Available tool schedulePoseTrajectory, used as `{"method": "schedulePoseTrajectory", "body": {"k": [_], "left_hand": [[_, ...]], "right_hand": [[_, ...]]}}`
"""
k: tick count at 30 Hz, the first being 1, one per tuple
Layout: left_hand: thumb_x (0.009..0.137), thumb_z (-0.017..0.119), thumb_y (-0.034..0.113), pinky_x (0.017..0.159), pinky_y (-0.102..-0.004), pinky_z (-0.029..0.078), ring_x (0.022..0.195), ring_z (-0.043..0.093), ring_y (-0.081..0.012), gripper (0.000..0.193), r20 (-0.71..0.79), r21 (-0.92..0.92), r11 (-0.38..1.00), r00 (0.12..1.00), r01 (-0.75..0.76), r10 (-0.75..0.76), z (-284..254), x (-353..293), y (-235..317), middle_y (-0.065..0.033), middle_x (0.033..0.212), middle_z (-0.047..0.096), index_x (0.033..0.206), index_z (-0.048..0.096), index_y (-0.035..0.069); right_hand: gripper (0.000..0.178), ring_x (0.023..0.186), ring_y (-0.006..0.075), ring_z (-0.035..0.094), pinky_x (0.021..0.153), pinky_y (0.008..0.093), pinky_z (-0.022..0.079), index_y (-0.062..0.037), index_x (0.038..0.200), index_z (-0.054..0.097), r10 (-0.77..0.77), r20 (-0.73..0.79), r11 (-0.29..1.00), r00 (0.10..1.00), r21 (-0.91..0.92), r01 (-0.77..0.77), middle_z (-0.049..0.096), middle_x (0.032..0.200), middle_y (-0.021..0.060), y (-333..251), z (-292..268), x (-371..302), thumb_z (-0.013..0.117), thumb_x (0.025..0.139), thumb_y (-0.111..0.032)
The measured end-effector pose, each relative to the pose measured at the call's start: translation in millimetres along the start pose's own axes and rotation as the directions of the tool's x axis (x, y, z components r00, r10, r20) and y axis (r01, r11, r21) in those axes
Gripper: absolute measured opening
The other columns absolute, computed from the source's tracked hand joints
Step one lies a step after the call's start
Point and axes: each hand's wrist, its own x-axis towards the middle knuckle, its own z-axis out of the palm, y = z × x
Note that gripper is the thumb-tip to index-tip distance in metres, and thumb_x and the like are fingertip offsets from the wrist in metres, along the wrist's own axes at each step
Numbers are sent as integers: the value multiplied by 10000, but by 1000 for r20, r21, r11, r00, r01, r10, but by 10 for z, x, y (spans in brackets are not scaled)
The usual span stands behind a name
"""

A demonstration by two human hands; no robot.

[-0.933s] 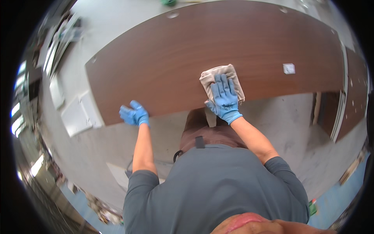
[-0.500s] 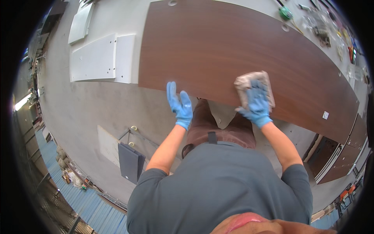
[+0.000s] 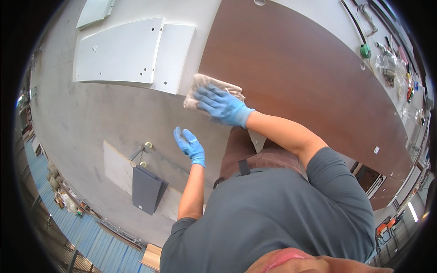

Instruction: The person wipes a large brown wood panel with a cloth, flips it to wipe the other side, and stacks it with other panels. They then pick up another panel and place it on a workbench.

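While the right hand [image 3: 223, 107] lies over a folded beige cloth [image 3: 205, 81], the left hand [image 3: 190, 144] hangs in the air near the person's body, empty, its thumb held apart from the fingers. Both wear blue gloves. From where I stand the cloth sits at the near left corner of a big brown board [image 3: 296, 63], reaching partly past the edge. The right fingers are stretched side by side across it; the thumb is hidden, so I cannot tell whether the hand grips the cloth or only covers it.

The board rests on a pale bench [image 3: 207, 20], with white panels [image 3: 118, 54] to its left. Beyond its far edge is a green tape measure [image 3: 365, 51], and a small white sticker [image 3: 376, 149] shows near its right end. Two dark grey panels [image 3: 148, 189] stand low on the left, beside a pale wheel [image 3: 148, 145].
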Motion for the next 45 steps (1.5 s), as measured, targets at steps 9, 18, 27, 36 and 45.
{"method": "schedulePoseTrajectory", "body": {"k": [9,18,27,36,45], "left_hand": [[1134,533,372,1243,-430,363,1464,489,-331,614,170,-114,971,967,210,-190,459,-304,277,-245,1575,507,1502,484,-118],[1125,512,490,1211,-410,399,1425,513,-295,707,64,-188,888,908,419,-414,464,-75,207,-209,1567,526,1538,470,-83],[1095,468,639,1257,-436,312,1474,466,-258,813,180,-493,696,844,522,-505,502,246,312,-146,1606,492,1583,445,-11],[1093,480,627,1266,-443,295,1511,427,-288,804,242,-436,685,809,584,-536,553,-95,305,-150,1631,473,1596,438,0],[1083,552,583,1258,-439,323,1497,443,-266,777,227,-326,852,909,410,-351,658,-85,414,-130,1621,480,1586,446,1]], "right_hand": [[634,1483,382,429,1253,503,309,-97,1511,511,337,53,900,940,-311,-305,487,1575,200,2473,-975,1140,595,973,-423],[527,1436,359,549,1279,535,335,-32,1305,681,41,-128,993,991,-103,-54,625,1463,187,645,-266,522,701,813,-220],[575,1460,257,511,1259,444,344,-137,1408,622,-187,92,941,978,303,152,573,1530,85,293,101,197,738,853,-231],[470,1439,314,542,1250,505,382,-78,1311,644,-168,-27,937,985,306,168,598,1507,126,340,-73,224,743,860,-167],[670,1493,377,466,1280,490,321,-27,1444,582,376,-153,885,914,-232,-403,552,1534,211,1775,-877,234,745,915,-404]]}}
